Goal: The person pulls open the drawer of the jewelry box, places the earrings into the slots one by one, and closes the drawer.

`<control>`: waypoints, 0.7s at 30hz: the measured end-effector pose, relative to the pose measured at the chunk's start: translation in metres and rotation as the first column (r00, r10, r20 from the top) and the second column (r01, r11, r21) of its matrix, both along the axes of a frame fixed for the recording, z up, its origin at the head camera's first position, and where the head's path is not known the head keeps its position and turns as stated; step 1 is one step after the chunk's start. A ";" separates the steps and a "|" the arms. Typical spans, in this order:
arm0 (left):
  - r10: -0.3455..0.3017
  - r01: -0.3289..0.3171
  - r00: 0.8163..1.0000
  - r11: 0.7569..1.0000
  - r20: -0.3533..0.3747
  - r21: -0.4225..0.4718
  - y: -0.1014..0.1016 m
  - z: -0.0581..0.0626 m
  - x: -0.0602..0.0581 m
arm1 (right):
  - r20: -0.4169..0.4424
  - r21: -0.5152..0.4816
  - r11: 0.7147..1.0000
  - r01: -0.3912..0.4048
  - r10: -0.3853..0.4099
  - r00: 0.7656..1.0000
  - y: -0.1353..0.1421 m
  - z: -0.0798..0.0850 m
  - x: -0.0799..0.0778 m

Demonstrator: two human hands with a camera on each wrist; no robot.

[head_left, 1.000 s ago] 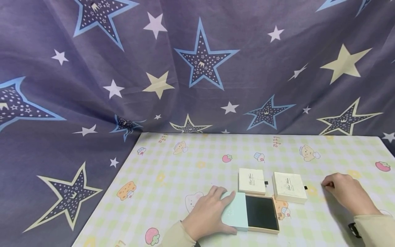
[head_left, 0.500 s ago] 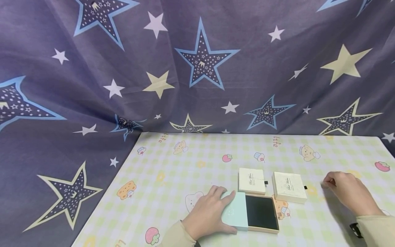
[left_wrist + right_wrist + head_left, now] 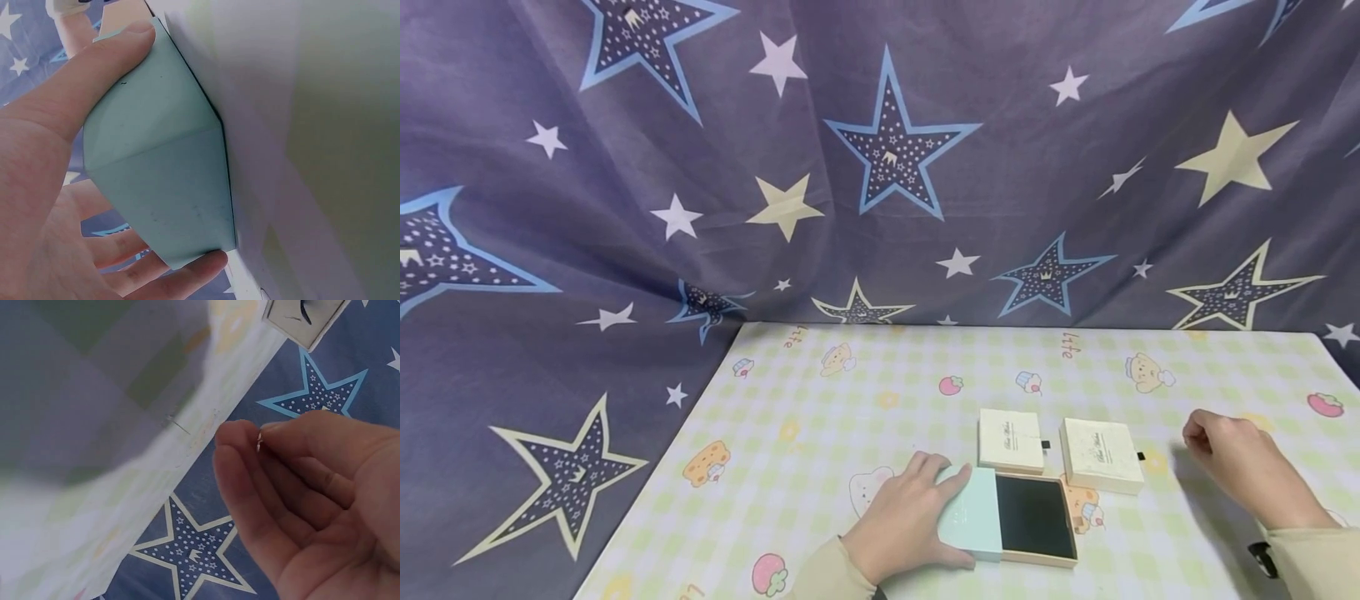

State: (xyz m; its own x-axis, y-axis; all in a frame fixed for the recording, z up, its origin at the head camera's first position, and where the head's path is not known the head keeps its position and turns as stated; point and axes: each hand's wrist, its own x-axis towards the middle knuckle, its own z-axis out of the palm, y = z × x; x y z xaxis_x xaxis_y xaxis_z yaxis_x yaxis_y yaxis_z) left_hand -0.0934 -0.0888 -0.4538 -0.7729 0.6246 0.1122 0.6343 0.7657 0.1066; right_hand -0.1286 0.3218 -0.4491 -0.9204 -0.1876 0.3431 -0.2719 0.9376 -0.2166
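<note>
In the head view my left hand (image 3: 906, 523) grips the mint-green sleeve (image 3: 973, 512) of a drawer-style gift box, thumb on the near side and fingers on the far side. The box's drawer (image 3: 1037, 518), lined in black, sticks out to the right. At the table's right, my right hand (image 3: 1243, 462) is held just above the cloth. In the right wrist view its thumb and forefinger pinch a tiny shiny silvery piece (image 3: 259, 441), mostly hidden by the fingertips. A thin pin-like silvery piece (image 3: 179, 425) lies on the cloth close by.
Two small cream boxes with black pull tabs, the left one (image 3: 1010, 439) and the right one (image 3: 1101, 454), stand behind the green box. A checked cloth (image 3: 850, 417) covers the table. A dark star-patterned curtain (image 3: 1000, 192) hangs along its back and left side.
My right hand rises slightly off the cloth, its fingertips turning upward with the silvery piece between them. The left hand and the green box stay where they were.
</note>
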 end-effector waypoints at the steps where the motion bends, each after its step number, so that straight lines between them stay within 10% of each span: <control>1: -0.001 0.001 1.000 1.000 -0.003 0.000 0.000 0.000 0.000 | -0.001 0.003 1.000 0.001 -0.001 1.000 0.000 0.001 0.000; 21: -0.005 0.005 1.000 1.000 -0.005 -0.002 0.000 -0.002 -0.001 | 0.015 -0.093 0.995 -0.027 0.029 0.999 -0.022 0.019 0.015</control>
